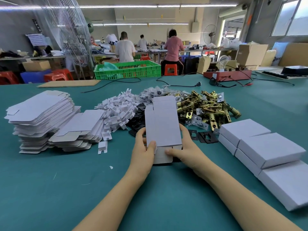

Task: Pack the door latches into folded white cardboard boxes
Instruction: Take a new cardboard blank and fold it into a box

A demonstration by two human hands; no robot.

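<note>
I hold a flat white cardboard box blank [162,124] upright over the green table, its flaps unfolded at top and bottom. My left hand [144,147] grips its lower left edge, thumb on the front face. My right hand [183,147] holds the lower right edge, thumb pressing the bottom flap. Behind the blank lies a pile of brass door latches [208,107]. Black strike plates [202,135] lie just right of my right hand.
Stacks of flat box blanks [46,117] fill the left. White plastic inserts [116,110] are heaped in the middle. Closed white boxes [266,147] are stacked at the right. Cables, a red test device [228,75] and a green crate [128,70] stand at the back.
</note>
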